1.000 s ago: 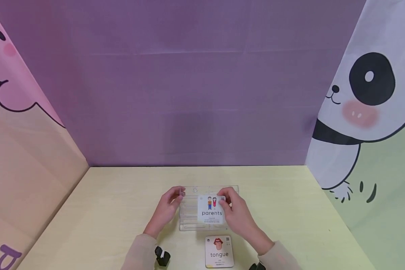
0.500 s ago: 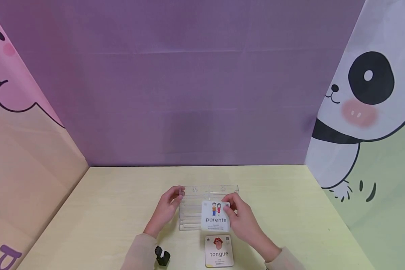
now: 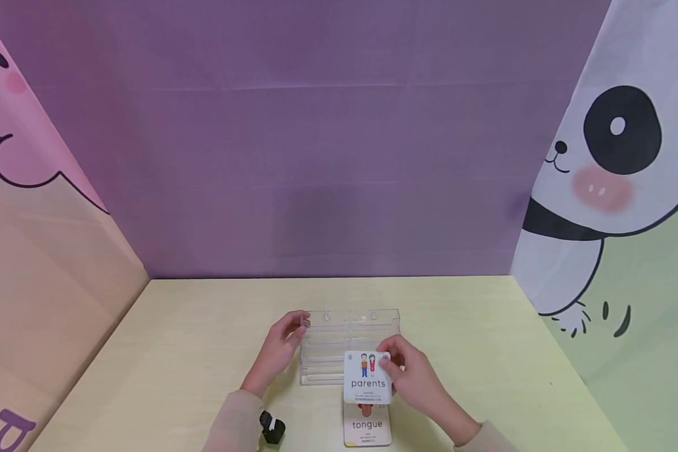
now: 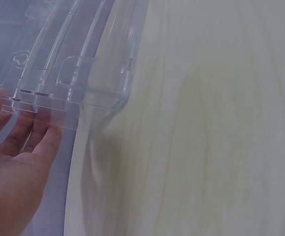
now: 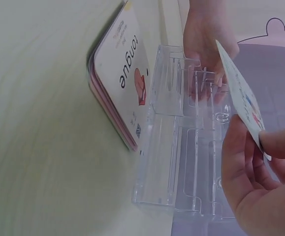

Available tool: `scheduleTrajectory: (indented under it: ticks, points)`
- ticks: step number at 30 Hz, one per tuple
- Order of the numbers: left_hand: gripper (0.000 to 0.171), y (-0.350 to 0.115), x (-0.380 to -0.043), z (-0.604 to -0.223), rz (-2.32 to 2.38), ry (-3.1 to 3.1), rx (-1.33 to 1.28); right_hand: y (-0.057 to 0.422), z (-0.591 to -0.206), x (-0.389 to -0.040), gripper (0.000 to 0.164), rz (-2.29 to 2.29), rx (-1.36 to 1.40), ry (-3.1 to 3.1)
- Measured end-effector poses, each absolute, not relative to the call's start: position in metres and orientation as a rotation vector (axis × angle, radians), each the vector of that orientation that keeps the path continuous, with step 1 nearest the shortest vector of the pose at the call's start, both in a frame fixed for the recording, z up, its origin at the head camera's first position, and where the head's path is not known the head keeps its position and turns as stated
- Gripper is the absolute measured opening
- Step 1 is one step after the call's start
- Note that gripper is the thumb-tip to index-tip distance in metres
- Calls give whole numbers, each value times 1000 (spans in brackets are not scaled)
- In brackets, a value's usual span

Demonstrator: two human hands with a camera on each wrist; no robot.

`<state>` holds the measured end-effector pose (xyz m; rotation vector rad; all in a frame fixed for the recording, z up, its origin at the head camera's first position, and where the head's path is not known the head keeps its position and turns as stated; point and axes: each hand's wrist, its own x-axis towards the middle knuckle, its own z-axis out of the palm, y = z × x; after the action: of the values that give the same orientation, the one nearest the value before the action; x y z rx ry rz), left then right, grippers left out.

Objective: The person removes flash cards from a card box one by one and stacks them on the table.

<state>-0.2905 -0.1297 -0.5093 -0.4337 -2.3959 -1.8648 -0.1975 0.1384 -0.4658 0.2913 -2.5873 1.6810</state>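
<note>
A clear plastic rack with stepped tiers in two columns stands on the table. My left hand holds its left side, thumb and fingers around the clear edge in the left wrist view. My right hand pinches a flashcard by its right edge between thumb and fingers. The card reads "parents" under two small figures. It overlaps the stack of flashcards in the head view, covering part of the "tongue" picture. In the right wrist view the card is raised apart from that stack.
A purple cloth wall closes off the back of the pale wood table. Printed panels stand on both sides, with a panda on the right one. A small black device sits by the left sleeve.
My right hand has drawn the "parents" card down and slightly right, from in front of the rack to over the "tongue" stack. My left hand has stayed at the rack's left side.
</note>
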Motion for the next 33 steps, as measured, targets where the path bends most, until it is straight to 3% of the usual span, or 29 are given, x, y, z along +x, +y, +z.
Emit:
scheduleTrajectory:
  ticks: [33]
  points:
    - [28, -130, -291, -509, -1843, -2408, -450, 144, -490, -183, 13, 1720, 240, -2834]
